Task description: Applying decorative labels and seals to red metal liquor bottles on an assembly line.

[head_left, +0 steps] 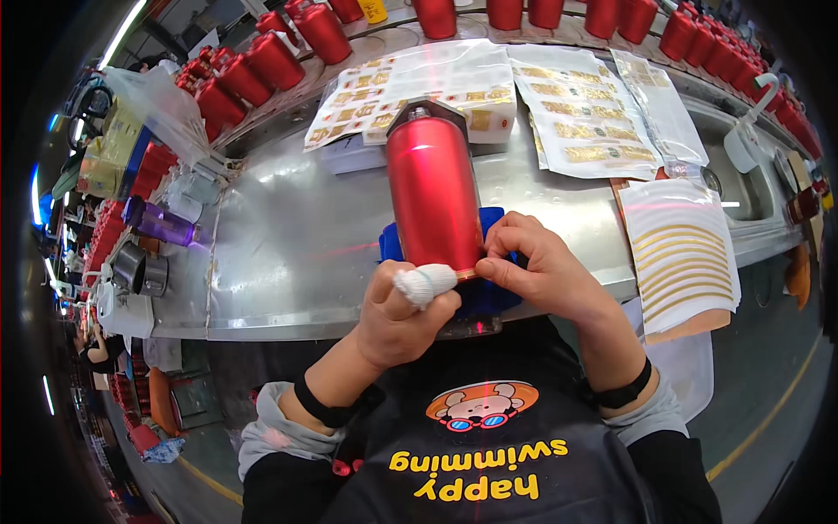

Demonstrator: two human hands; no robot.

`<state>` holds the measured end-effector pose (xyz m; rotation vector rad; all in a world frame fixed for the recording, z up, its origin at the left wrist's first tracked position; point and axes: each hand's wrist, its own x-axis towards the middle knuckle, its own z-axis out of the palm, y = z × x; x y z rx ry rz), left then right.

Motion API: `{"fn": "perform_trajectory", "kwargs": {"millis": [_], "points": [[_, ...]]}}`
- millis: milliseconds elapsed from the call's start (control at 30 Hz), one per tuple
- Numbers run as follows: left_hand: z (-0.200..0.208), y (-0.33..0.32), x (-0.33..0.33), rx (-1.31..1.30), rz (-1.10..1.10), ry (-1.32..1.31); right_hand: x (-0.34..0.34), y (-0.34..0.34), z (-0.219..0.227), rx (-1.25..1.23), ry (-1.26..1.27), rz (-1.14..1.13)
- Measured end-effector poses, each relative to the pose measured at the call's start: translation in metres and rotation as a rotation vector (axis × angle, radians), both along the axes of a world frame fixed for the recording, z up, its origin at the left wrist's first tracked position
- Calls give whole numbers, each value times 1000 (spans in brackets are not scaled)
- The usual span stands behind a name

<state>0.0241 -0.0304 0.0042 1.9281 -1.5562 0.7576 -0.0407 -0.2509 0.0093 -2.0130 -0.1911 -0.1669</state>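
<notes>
A glossy red bottle [432,188] lies lengthwise in front of me, its metal neck pointing away and its base toward me. Blue cloth [491,293] shows beneath and around its near end. My left hand [403,319] is closed at the left of the base, and a white knitted finger cover [425,284] on one finger presses against the edge. At the right of the base, my right hand [524,262] pinches with thumb and forefinger. Between the two hands a narrow gold strip [465,274] runs along the base rim. The bottle's underside is hidden.
Sheets of gold-printed stickers [594,109] lie across the far steel table [288,253]. A sheet of curved gold strips [683,262] is at the right, by a sink [742,188]. Red bottles [321,33] line the back; a purple bottle [164,223] lies left.
</notes>
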Motion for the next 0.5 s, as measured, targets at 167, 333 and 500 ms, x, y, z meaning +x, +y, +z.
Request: {"fn": "perform_trajectory", "kwargs": {"millis": [167, 333, 500], "points": [[7, -9, 4, 42, -83, -79, 0, -1, -3, 13, -17, -18], [-11, 6, -2, -12, 39, 92, 2, 0, -1, 20, 0, -1], [10, -10, -6, -2, 126, 90, 1, -4, -4, 91, 29, -12]]}}
